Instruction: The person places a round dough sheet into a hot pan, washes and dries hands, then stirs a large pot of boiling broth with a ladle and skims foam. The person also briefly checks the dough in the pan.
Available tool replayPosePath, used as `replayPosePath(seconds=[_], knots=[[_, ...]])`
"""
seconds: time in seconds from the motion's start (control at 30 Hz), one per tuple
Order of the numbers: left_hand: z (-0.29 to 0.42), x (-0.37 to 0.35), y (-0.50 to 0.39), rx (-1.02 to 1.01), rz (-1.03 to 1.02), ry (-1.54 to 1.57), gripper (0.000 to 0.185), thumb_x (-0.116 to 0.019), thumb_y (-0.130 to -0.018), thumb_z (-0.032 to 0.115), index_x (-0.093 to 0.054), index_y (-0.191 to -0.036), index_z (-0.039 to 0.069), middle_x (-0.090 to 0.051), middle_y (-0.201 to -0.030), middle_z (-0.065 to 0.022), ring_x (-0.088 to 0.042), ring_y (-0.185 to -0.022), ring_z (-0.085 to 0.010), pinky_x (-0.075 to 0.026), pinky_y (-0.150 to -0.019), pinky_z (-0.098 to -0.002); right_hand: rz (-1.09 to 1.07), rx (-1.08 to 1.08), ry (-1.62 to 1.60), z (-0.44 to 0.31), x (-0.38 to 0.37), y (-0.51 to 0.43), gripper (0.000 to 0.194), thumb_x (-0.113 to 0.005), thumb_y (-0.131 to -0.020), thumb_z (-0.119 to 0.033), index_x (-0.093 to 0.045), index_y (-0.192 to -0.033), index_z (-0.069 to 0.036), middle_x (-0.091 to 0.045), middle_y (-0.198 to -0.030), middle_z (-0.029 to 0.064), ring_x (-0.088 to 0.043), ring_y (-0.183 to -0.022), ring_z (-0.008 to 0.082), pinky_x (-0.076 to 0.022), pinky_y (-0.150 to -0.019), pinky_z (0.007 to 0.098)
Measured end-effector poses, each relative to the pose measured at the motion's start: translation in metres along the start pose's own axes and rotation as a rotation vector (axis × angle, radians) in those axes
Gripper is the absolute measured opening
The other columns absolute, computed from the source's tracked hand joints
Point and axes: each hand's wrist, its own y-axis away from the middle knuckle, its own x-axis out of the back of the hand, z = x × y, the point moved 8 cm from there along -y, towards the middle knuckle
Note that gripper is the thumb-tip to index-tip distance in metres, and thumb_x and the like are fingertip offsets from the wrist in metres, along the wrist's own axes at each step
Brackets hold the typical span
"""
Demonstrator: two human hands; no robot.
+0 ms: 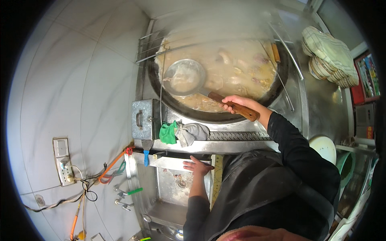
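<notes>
My right hand (233, 104) grips the wooden handle of a large round metal ladle (199, 89). The ladle's bowl lies at the left part of a very wide wok (156, 86), with pale liquid in it. Cloudy broth (208, 63) with pieces of food fills the wok, and steam blurs its far side. A second wooden handle (275, 53) leans at the wok's right rim. My left hand (199, 166) rests with spread fingers on the rim of a stainless steel sink (170, 162), holding nothing. Scraps lie around the sink's drain (181, 182).
A green cloth (168, 133) and a grey cloth (193, 134) lie on the stove's front ledge, beside a metal box (141, 120) and a blue-handled scraper (146, 155). Thin metal rods cross the wok. Cloth-covered bowls (322, 67) stand right. Cables hang by the wall socket (64, 171).
</notes>
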Motion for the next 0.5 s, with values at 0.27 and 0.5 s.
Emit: replayPosePath(seconds=[0.27,0.5], knots=[[-0.003,-0.005,-0.007,-0.008,0.029,-0.002,0.154,-0.094,-0.056,0.042,0.021,-0.153,0.009,0.037,-0.148,-0.0354,0.030,-0.139,-0.0547,-0.008,-0.116,-0.0650,-0.046,-0.004,-0.273,0.036,0.029,0.057,0.031,-0.055,-0.097,-0.023,-0.053,-0.111,0.005,-0.059,-0.079,0.0000,-0.060,-0.056,0.0054,-0.0534,-0.049,0.0182],[-0.006,-0.008,-0.012,-0.015,0.037,0.020,0.154,-0.094,-0.056,0.042,0.021,-0.152,0.009,0.037,-0.147,-0.0359,0.032,-0.138,-0.0549,-0.001,-0.117,-0.0629,-0.150,0.148,-0.512,0.018,0.058,0.060,0.030,-0.054,-0.099,-0.021,-0.053,-0.108,0.008,-0.061,-0.076,0.0033,-0.064,-0.055,0.0113,-0.0580,-0.050,0.0222]])
